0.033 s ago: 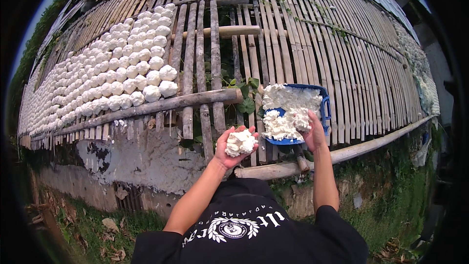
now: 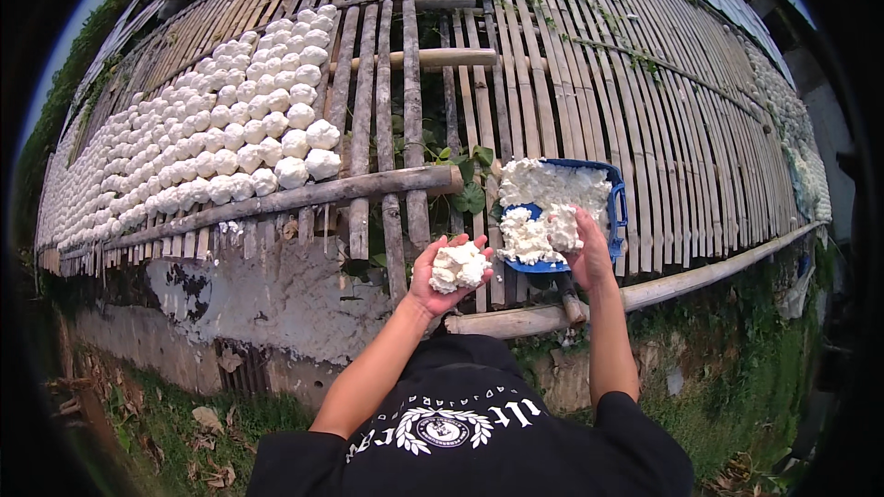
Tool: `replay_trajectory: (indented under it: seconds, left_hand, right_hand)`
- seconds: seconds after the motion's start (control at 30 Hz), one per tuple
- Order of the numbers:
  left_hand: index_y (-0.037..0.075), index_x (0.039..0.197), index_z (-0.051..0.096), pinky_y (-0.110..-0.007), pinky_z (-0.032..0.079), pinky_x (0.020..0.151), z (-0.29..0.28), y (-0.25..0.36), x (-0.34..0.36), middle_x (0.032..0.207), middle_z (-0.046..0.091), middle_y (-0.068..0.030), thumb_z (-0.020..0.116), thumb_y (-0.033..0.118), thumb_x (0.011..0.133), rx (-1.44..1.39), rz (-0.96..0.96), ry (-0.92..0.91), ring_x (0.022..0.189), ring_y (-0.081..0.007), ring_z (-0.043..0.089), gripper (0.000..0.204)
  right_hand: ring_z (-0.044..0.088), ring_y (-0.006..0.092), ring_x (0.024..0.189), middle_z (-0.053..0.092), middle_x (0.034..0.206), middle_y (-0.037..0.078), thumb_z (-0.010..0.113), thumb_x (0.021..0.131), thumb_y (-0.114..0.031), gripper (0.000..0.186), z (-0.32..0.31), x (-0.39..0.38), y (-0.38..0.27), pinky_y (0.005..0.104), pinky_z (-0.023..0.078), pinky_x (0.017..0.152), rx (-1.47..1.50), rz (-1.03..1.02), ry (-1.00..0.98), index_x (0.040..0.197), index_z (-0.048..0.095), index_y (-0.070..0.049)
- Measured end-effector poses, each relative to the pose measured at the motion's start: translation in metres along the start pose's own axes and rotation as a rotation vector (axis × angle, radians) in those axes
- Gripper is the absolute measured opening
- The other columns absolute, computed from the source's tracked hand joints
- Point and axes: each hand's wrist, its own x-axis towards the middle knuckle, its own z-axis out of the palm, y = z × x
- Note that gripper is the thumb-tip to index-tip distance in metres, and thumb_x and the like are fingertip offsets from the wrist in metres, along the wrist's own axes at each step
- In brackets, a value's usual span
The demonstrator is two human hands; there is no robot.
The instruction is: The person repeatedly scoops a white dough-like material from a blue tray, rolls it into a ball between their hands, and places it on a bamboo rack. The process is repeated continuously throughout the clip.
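Creamy white colours the crumbly lump (image 2: 459, 269) at centre and the crumbly mass (image 2: 562, 186) right of it, against a bright blue plastic tub (image 2: 620, 212). Chalk-white balls (image 2: 221, 133) make a dotted grid at left. Tan and weathered grey bamboo slats (image 2: 665, 129) form stripes. Below, a black T-shirt (image 2: 543, 446) bears white lettering and a round, wreathed emblem (image 2: 445, 430).

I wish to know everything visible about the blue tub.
The blue tub looks like plastic: roughly rectangular, with raised walls and a handle-like loop on the right. It rests upright on the bamboo slats. Crumbly white mass partly fills it, with bare blue bottom showing toward the left. The right hand is at the mass near the right wall; contact with the tub is unclear.
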Motion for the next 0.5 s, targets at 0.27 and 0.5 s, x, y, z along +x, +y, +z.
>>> replay_trajectory:
  seconds: [0.27,0.5]
  left_hand:
    - [0.012,0.139,0.065,-0.052,0.046,0.122,0.015,-0.004,-0.017,0.156,0.059,-0.0143,0.063,0.051,0.108,0.153,0.125,-0.029,0.147,-0.0333,0.054,0.05]
    - [0.013,0.161,0.043,-0.052,0.039,0.128,0.041,-0.008,-0.025,0.168,0.048,-0.0092,0.042,0.052,0.117,0.305,0.483,0.071,0.152,-0.0294,0.048,0.059]
  right_hand:
    - [0.063,0.0382,0.123,0.067,0.131,0.016,0.078,0.095,-0.04,0.042,0.173,-0.073,0.036,0.0554,0.05,0.101,-1.378,-0.929,-0.361,0.127,0.074,-0.012]
    - [0.067,0.0436,0.114,0.067,0.133,0.024,0.089,0.086,-0.035,0.047,0.208,-0.066,0.087,0.0505,0.057,0.097,-1.172,-0.89,-0.147,0.124,0.078,-0.009]
